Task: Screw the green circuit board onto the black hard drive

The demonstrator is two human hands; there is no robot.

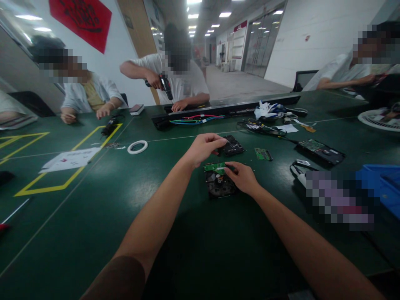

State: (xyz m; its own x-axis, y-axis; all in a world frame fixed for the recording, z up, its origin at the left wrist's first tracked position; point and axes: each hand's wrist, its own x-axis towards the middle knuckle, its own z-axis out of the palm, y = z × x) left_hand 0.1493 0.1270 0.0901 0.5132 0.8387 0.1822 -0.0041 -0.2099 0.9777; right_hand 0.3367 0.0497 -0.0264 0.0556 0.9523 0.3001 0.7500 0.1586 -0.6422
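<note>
While the green circuit board sat across the far end of the nearer hard drive, the right hand was closed on its right end, a pinch that seemed meant to spare the board's face. Just beyond, the left hand was at the second hard drive, fingertips by its left edge; gripping or merely resting, I couldn't tell! Both drives were close together over the green tabletop, probably so neither arm had to stretch. Right of the left hand lay a small loose board, apart from the drives, perhaps to keep it unscuffed. Well right of both hands, another drive lay board side up. Out beyond them, a co-worker aimed a power drill downward, likely for a straight drive.
</note>
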